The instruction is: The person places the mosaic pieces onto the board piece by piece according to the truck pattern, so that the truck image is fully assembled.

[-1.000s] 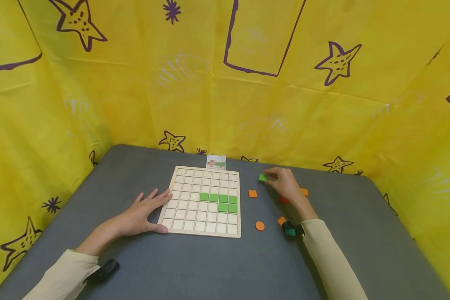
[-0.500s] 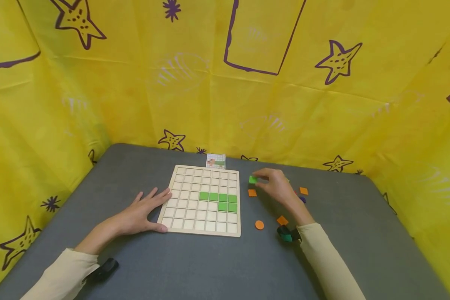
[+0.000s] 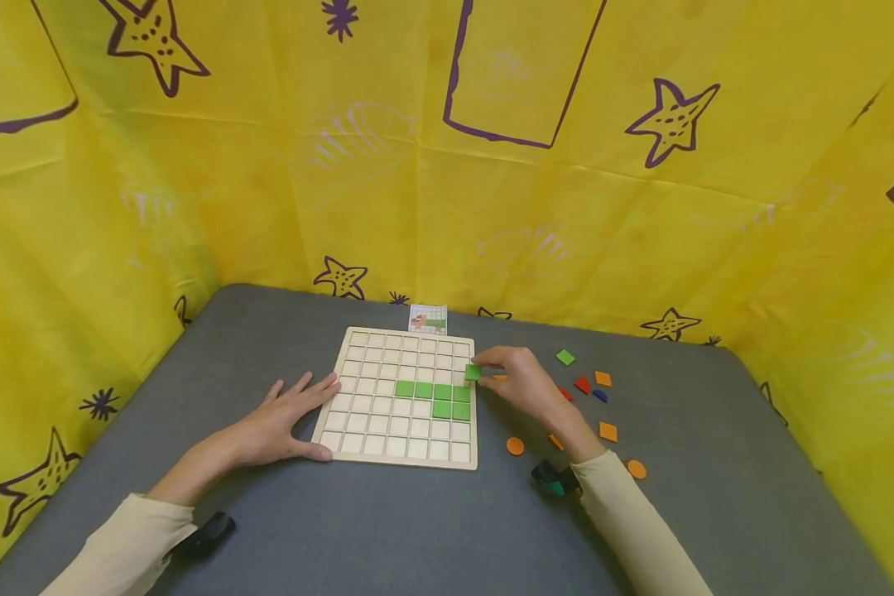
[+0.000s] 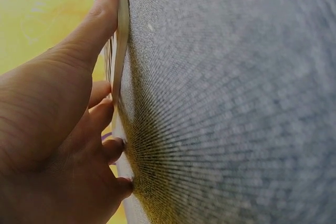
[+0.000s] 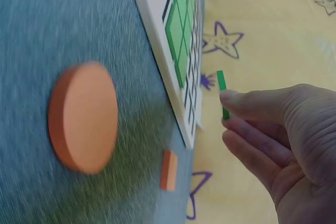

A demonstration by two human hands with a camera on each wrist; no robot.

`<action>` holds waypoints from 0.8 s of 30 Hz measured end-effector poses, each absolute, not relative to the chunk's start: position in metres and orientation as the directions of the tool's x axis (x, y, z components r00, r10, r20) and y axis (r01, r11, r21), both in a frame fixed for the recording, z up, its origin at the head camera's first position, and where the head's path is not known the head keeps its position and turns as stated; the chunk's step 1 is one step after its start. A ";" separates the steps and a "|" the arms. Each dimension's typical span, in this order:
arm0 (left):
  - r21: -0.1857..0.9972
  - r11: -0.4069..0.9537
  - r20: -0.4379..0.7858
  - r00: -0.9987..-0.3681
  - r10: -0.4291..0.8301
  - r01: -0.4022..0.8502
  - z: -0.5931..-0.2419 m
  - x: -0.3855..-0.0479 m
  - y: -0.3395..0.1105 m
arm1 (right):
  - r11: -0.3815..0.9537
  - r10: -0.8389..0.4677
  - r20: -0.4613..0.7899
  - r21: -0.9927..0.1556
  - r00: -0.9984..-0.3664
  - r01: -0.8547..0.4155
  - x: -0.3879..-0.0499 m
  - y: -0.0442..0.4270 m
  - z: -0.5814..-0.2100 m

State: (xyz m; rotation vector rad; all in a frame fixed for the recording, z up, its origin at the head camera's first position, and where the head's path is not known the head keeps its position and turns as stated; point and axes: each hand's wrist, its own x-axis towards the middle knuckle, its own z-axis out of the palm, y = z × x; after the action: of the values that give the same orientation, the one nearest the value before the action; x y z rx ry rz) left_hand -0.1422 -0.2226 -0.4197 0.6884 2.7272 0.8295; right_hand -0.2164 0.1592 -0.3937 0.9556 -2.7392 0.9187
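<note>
One hand (image 3: 520, 381) (the right) pinches a thin green square (image 3: 473, 372).

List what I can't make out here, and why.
Card, head view: drawing too small to read.
Red piece nearest the right hand, head view: shape partly hidden by that arm.
Board, left wrist view: grid nearly edge-on, partly behind the left hand, cut off by the top edge.

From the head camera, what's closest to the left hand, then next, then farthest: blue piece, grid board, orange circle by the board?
1. Grid board: left hand touches its left edge.
2. Orange circle: just right of the board.
3. Blue piece: farther right, past the right hand.
</note>
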 end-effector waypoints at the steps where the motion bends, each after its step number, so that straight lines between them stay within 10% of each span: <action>1: 0.569 0.734 -0.064 -0.870 0.489 0.370 -0.420 -0.142 -0.223 | 0.613 -0.542 0.282 -0.512 -0.792 -0.602 -0.216 0.157 -0.394; 24: 0.588 0.717 -0.048 -0.869 0.493 0.375 -0.422 -0.141 -0.224 | 0.531 -0.654 0.285 -0.486 -0.700 -0.694 -0.196 0.126 -0.397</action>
State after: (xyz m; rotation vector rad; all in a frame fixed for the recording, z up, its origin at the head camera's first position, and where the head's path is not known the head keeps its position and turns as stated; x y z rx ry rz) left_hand -0.1407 -0.2241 -0.4219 0.6958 2.7215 0.8664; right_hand -0.1959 0.1258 -0.3970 1.1855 -2.6887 0.9008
